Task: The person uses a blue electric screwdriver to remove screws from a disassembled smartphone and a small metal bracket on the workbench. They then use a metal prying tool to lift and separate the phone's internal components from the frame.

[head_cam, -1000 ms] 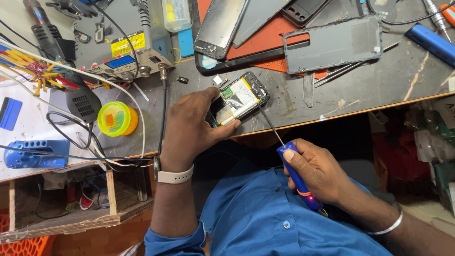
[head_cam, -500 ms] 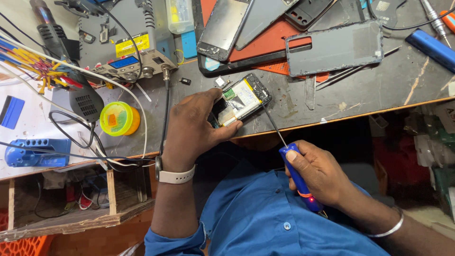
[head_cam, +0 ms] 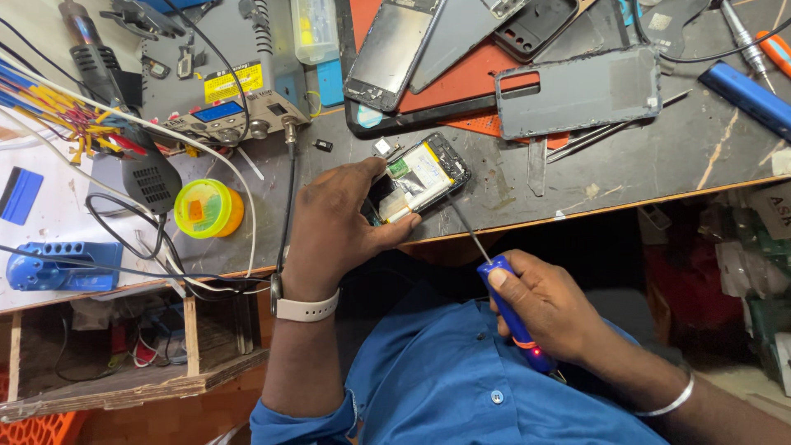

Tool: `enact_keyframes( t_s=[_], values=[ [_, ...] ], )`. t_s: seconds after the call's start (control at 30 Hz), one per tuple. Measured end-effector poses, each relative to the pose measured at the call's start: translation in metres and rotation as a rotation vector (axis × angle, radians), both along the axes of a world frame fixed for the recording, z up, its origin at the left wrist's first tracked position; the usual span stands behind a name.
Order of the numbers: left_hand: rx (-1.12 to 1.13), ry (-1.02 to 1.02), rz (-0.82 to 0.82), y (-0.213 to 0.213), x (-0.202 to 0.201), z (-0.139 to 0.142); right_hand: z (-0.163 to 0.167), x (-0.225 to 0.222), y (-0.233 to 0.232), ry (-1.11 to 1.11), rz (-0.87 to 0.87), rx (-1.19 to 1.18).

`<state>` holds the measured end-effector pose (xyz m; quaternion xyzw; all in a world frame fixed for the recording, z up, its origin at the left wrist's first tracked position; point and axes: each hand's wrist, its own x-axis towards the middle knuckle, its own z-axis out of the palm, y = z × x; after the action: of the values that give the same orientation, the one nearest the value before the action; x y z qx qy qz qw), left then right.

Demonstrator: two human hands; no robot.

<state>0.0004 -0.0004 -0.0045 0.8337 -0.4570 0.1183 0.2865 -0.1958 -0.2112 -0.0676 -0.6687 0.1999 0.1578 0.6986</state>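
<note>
At the far left a blue holder lies on white paper beside a blue scraper. Next come a black hot-air nozzle with its cables and a round yellow-green tin near the bench edge. Behind them stands a grey station. The left hand is closed around the near end of an opened phone, which lies tilted on the dark bench, close to its front edge. The right hand grips a blue screwdriver in a fist below the bench edge; its thin shaft points up to the phone's lower side. Farther back lie phone screens on an orange mat and a grey back cover. A blue bar lies at the right.
</note>
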Motion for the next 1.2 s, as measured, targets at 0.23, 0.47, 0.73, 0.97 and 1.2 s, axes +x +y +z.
enact_keyframes(
  t_s=[0.23,0.47,0.73,0.97,1.2],
  values=[
    [0.020,0.019,0.017,-0.0007,-0.0009,0.0004,0.0010,0.0011,0.0017,-0.048,-0.037,-0.046],
    [0.009,0.010,0.014,-0.0010,-0.0006,-0.0001,-0.0017,0.0001,0.0003,-0.055,-0.044,-0.064],
    [0.005,0.024,0.016,-0.0006,-0.0009,-0.0014,-0.0036,-0.0030,0.0000,-0.041,-0.057,-0.059],
    [0.000,0.019,0.010,0.0001,0.0004,-0.0020,-0.0079,-0.0041,-0.0070,-0.059,-0.105,0.042],
    [0.015,0.027,0.017,-0.0001,0.0002,-0.0009,-0.0049,-0.0035,-0.0051,-0.017,-0.041,0.008]
  ],
)
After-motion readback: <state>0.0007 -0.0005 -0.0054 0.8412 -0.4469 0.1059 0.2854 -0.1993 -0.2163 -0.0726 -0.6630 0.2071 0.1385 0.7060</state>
